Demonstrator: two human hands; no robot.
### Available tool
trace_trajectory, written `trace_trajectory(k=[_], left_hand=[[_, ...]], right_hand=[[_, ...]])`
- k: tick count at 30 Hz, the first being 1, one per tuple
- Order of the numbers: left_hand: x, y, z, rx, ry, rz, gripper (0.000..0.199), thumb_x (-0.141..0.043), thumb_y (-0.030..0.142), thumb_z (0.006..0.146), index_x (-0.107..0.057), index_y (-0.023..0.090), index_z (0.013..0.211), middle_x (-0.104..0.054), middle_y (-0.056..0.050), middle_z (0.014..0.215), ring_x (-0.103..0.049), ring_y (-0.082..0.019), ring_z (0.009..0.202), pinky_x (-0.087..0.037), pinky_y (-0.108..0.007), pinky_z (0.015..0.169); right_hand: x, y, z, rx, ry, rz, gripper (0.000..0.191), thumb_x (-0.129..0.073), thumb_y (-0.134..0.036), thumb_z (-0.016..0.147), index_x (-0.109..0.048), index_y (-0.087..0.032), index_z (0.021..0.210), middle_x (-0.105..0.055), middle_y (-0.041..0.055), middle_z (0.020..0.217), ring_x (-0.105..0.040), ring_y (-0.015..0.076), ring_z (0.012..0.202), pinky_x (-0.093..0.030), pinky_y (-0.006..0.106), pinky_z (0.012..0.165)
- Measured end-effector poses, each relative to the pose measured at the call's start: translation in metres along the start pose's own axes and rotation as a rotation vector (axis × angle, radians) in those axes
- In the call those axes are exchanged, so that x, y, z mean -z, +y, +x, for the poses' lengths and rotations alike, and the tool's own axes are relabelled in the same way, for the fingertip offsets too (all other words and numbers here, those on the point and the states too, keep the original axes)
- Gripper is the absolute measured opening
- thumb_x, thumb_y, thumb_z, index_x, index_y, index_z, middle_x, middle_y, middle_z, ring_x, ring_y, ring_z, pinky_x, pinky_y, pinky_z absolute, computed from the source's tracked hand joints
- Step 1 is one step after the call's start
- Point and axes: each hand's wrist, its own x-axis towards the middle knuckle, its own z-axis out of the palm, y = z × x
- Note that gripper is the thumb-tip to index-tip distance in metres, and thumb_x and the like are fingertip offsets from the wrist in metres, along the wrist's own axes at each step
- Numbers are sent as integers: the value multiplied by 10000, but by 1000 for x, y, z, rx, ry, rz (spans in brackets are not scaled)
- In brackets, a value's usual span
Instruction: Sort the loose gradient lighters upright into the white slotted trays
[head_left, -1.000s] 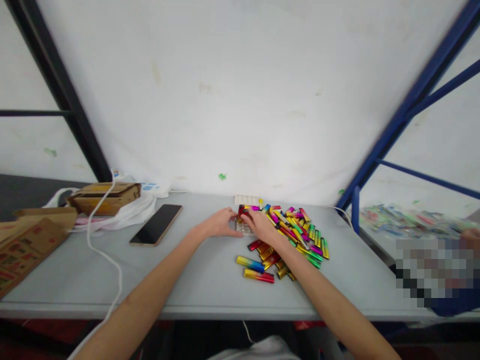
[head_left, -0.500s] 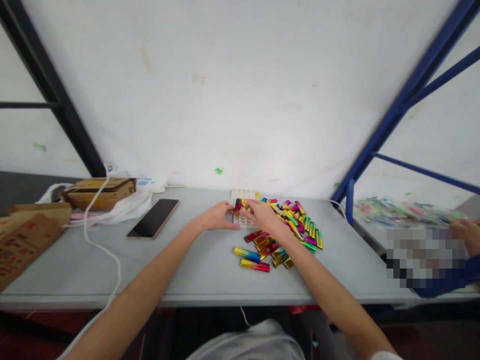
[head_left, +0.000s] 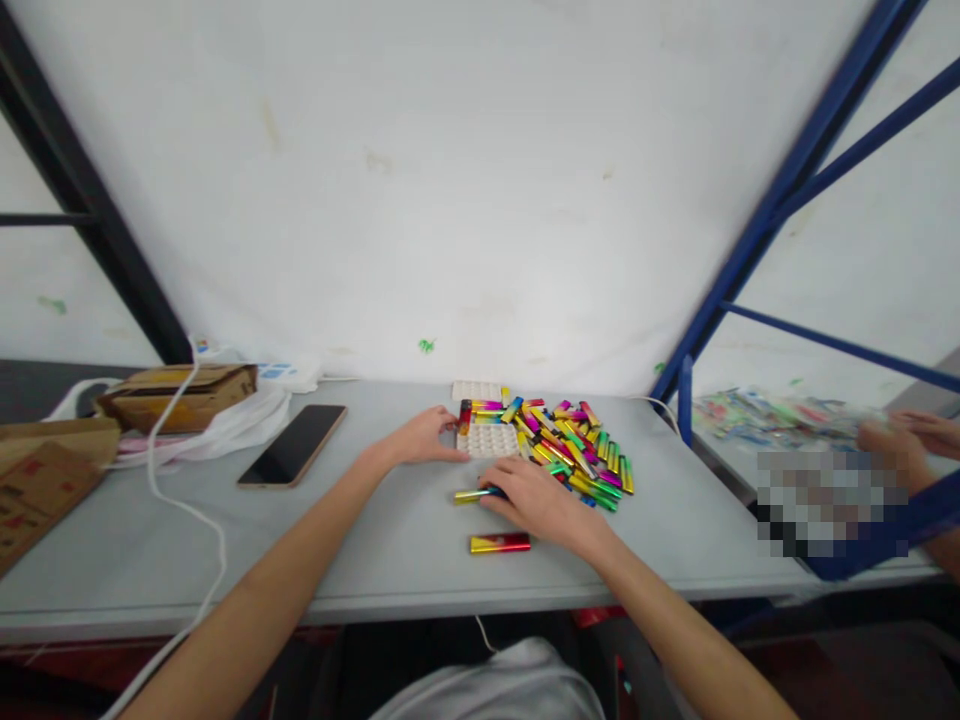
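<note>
A white tray with rows of small cells lies on the table, a red lighter upright at its left end. My left hand curls around that end, thumb along the near side and fingers by the red lighter. Nearer to me, my right hand closes its fingertips over a yellow and blue lighter, whose yellow end sticks out to the left. A yellow and red lighter lies alone closer to the table's front. To the right spreads a pile of shiny coloured lighters.
Behind the tray sits another white tray. On the left are a phone, a white cable, an opened cardboard box and a white plastic bag. Beyond the blue frame, another person's hands work at the right.
My right hand has moved from the tray toward me, onto the yellow and blue lighter. The red lighter now stands at the tray's left end. My left hand has stayed beside the tray.
</note>
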Motion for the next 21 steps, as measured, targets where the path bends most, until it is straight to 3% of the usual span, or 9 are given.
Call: trace_trajectory(k=[6,9,12,16,18,21], left_hand=[[1,2,-1,10,-7,-33,705,-781,708,624,-747,191,1103,-702,-86,1050,-651,-294,969,-523,-361,887],[3,4,-2,10,-2,-41,719,-780,715,627,-748,182,1110,-703,-91,1053,-651,-302,970,-523,-374,891],[5,5,-3,7,0,-51,713,-789,701,628,-750,186,1119,-705,-96,1055,-651,-299,961,-526,-372,889],[6,5,-2,-19,-10,-39,718,-778,709,642,-749,173,1119,-707,-105,1054,-649,-300,962,-527,-375,890],[5,4,-2,-19,-7,-16,730,-771,722,643,-745,167,1116,-703,-108,1063,-648,-305,968,-527,-383,895],[4,2,-1,-18,-7,4,751,-756,740,653,-735,162,1132,-698,-106,1065,-649,-301,963,-532,-381,887]], right_hand=[[12,23,15,-137,282,361,300,-539,-431,1028,-692,-253,1214,-727,46,954,-630,209,799,-466,313,771],[18,38,27,-171,381,574,319,-650,-506,939,-726,-239,1095,-652,11,802,-546,183,684,-436,288,657],[20,50,43,-175,426,768,360,-695,-569,877,-705,-210,897,-598,-1,751,-529,177,701,-449,284,663],[12,55,64,-162,452,1063,404,-567,-628,940,-610,-227,915,-634,5,838,-585,175,783,-508,297,736],[3,52,71,-156,457,1192,412,-526,-661,950,-549,-249,938,-594,-21,754,-572,162,695,-510,290,677],[-13,48,76,-189,456,1304,429,-540,-701,925,-482,-277,953,-436,-83,616,-427,129,505,-416,245,513]])
